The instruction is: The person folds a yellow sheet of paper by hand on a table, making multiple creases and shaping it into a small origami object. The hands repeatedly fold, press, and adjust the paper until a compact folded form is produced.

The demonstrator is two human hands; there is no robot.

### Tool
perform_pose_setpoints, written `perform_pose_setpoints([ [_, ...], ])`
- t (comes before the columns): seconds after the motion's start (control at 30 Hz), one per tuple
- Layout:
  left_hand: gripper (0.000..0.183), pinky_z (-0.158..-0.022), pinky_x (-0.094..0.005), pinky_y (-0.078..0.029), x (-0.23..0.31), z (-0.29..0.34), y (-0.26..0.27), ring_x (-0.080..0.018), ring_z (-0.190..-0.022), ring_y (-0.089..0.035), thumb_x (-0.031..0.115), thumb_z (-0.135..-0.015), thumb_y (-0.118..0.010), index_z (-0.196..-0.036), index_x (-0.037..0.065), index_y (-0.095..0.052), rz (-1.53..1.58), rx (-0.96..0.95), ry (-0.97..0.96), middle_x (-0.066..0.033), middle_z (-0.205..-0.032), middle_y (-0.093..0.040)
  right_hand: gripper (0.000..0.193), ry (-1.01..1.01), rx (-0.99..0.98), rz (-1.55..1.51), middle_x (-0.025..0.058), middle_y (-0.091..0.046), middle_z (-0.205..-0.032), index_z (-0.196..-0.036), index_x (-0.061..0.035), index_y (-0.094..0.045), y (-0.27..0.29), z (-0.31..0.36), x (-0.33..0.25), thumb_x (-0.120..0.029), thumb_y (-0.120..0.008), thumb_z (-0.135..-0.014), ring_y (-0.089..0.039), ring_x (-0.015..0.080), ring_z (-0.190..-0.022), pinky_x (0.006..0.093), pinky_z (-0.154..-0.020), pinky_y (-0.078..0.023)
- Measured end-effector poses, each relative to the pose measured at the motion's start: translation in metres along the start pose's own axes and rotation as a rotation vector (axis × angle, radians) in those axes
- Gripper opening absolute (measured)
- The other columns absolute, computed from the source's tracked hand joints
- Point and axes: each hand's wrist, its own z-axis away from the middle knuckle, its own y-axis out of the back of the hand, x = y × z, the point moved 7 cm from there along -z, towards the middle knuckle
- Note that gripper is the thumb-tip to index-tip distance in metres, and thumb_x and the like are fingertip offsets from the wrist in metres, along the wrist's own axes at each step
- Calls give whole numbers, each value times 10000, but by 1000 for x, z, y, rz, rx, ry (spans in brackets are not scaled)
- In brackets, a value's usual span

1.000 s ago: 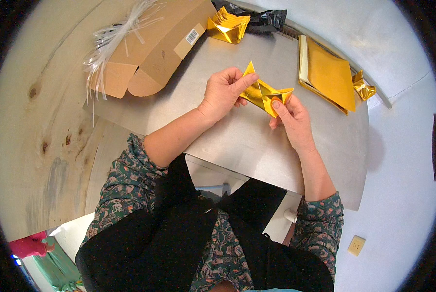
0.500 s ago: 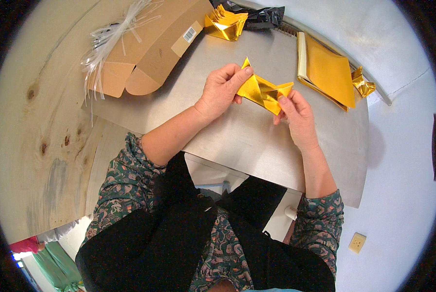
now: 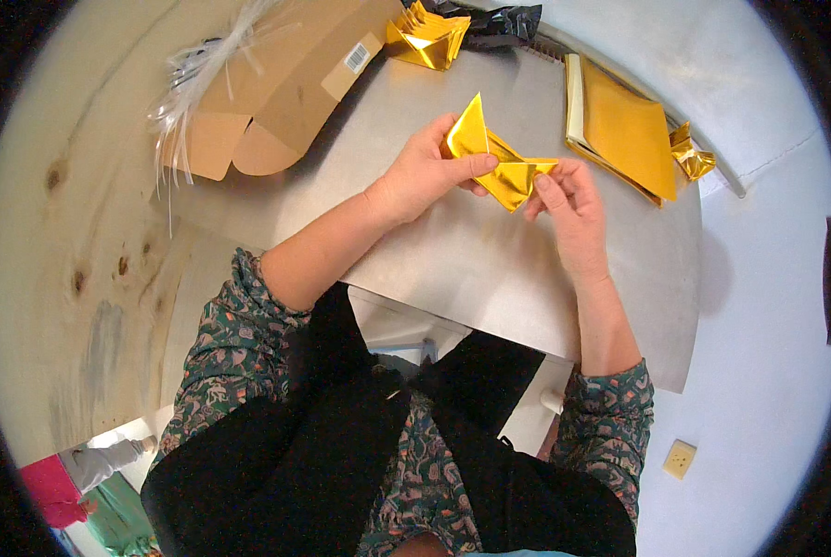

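Observation:
Between my two hands, above the metal table, is a folded piece of shiny gold foil paper with a pointed flap standing up at its left end. My left hand grips its left part, thumb laid across the front and fingers behind it. At the right corner my right hand pinches the paper between thumb and fingers. Past my hands, a nested row of folded gold paper shapes stands at the far edge. To the right lies a stack of gold paper sheets.
An open cardboard box lies at the far left, with clear plastic strips over it. Black plastic sits behind the folded shapes. Crumpled gold paper rests beside the sheets. Another person's pink sleeve shows at the lower left.
My left thumb has slid down and right across the gold foil paper. Its left flap now stands taller and wider, and the right end looks flatter. More of the other person shows.

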Motion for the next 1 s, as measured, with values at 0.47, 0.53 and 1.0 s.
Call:
perform_pose_setpoints([
  [0.47,461,-637,-212,-601,-20,6,-8,-127,-819,-722,250,-985,-721,-1341,23,-537,290,-210,403,-76,-1112,-688,266,459,-112,383,46,-647,-1257,-1210,-80,-666,0,4,-30,-48,-690,-948,-592,152,-1167,328,-992,-477],
  [0.53,465,-599,-199,-577,-23,9,-6,-123,-805,-723,317,-1020,-665,-1357,26,-531,95,-157,384,-80,-1121,-687,221,464,-32,357,61,-648,-1270,-1166,-77,-670,8,3,-32,-48,-690,-948,-582,159,-1191,331,-1011,-466],
  [1.0,665,-529,-219,-499,4,11,-14,-104,-867,-667,611,-1064,-401,-1384,64,-601,-368,-160,-51,-85,-1132,-677,96,159,120,77,-49,-630,-882,-959,-77,-606,16,5,-13,-117,-680,-1007,-547,30,-793,215,-720,-464],
])
